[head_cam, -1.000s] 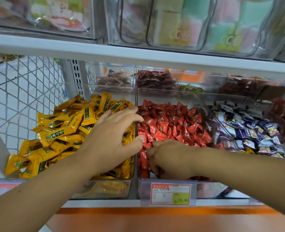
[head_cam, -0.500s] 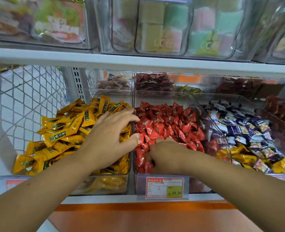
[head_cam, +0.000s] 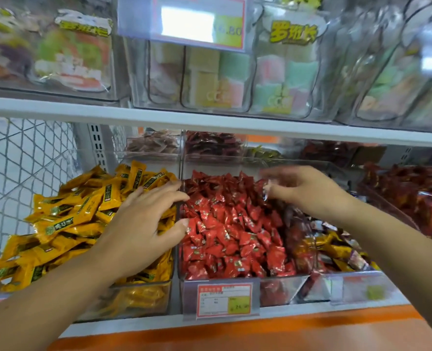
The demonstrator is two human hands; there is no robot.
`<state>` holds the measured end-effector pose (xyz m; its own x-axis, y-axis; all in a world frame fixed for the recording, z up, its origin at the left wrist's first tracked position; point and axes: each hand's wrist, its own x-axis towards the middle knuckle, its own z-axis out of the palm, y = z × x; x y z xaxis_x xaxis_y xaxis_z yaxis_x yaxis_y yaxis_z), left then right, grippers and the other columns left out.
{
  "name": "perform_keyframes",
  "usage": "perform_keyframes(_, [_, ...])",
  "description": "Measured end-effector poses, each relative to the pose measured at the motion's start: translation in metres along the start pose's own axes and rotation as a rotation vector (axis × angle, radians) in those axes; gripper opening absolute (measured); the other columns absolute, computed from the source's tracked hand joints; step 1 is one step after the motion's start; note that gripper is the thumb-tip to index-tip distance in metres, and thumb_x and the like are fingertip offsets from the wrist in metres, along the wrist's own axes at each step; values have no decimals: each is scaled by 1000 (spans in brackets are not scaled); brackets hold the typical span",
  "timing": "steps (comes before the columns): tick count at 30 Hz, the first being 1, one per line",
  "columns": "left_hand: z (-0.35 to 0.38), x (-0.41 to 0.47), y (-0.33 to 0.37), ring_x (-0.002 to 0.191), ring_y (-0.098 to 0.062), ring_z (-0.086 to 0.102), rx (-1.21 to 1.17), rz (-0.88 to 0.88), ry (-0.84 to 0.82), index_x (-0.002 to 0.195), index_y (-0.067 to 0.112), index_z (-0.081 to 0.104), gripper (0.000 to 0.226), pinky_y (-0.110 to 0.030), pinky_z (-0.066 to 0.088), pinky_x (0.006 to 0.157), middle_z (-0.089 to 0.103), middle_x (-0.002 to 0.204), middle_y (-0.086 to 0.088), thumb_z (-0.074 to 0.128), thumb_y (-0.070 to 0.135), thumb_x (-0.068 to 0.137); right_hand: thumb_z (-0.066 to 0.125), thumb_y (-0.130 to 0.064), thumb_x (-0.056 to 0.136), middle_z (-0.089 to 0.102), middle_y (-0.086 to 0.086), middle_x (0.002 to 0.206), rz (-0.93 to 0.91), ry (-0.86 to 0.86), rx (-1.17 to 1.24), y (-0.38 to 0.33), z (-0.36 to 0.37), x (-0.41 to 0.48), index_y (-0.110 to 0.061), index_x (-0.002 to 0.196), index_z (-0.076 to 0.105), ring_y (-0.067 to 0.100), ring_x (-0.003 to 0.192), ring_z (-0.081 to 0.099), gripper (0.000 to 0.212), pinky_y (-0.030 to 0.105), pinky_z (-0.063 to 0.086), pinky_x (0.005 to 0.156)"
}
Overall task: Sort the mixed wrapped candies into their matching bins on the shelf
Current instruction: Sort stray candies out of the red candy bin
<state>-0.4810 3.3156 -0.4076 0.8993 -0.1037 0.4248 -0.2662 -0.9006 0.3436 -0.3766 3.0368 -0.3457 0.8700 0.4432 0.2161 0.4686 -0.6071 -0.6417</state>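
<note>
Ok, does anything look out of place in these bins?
Yes. Yellow-wrapped candies lie in the mixed bin right of the red candies; their matching yellow bin sits at far left.

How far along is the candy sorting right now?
Done: the yellow bin and red bin each look one colour. In hand: the left hand rests on yellow candies; the right hand hovers over the red ones, its grip too blurred to read. Left: the mixed bin holds yellow strays.
</note>
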Motion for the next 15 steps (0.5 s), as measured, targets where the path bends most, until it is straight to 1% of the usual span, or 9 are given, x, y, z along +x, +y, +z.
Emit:
perform_keyframes(2, [0,0,1,136,15,8,4,0,-3,135,45,42,64,-24,-2,115,18,150,28,21,69,79,67,-27,88,70,-1,92,37,117,-92,14,-18,2,-28,111,67,9,81,63,23,28,46,78])
perform_keyframes(4, [0,0,2,135,16,7,5,-4,-2,135,45,41,65,-23,-3,115,17,150,29,20,70,79,67,-29,88,70,4,102,111,202,-206,24,-33,3,-21,120,65,17,93,65,32,29,45,80])
perform_keyframes(6, [0,0,3,134,17,6,5,-7,0,135,46,41,66,-22,-4,115,16,149,30,19,71,78,67,-30,89,68,9,111,186,231,-217,29,-44,3,-19,129,59,23,103,63,43,29,44,82])
perform_keyframes(7, [0,0,4,133,17,6,6,-7,2,135,46,41,66,-21,-4,115,16,148,30,19,71,78,66,-28,89,67,11,113,198,238,-223,28,-49,3,-19,131,58,24,102,63,43,27,44,79])
perform_keyframes(9, [-1,1,5,133,17,6,4,-2,5,135,45,42,67,-22,-4,115,15,147,31,19,71,78,64,-23,91,69,6,106,163,246,-251,18,-54,0,-20,124,63,15,85,65,33,14,43,64])
perform_keyframes(10, [-1,1,6,133,17,6,0,0,5,135,45,42,67,-22,-4,115,15,147,31,19,71,78,64,-21,91,70,0,98,138,195,-228,8,-55,-4,-21,119,66,8,75,64,28,7,42,58])
perform_keyframes(12, [-1,1,6,134,17,5,-2,3,-1,136,45,41,67,-22,-3,115,15,147,31,19,71,79,66,-19,90,73,-6,92,114,-66,-132,-19,-49,-14,-24,114,69,9,72,68,25,5,47,65])
perform_keyframes(13, [-1,1,7,134,17,5,2,4,-6,136,45,41,67,-22,-3,115,15,148,30,19,71,79,67,-21,89,73,-5,97,130,-245,-145,-30,-41,-20,-26,117,66,13,79,70,28,10,51,72])
perform_keyframes(15, [-1,1,6,134,16,4,13,1,-13,137,44,40,67,-24,-2,116,17,150,29,19,71,79,70,-37,85,68,-2,116,166,-550,-453,-42,-18,-25,-32,131,53,18,95,68,50,24,54,86])
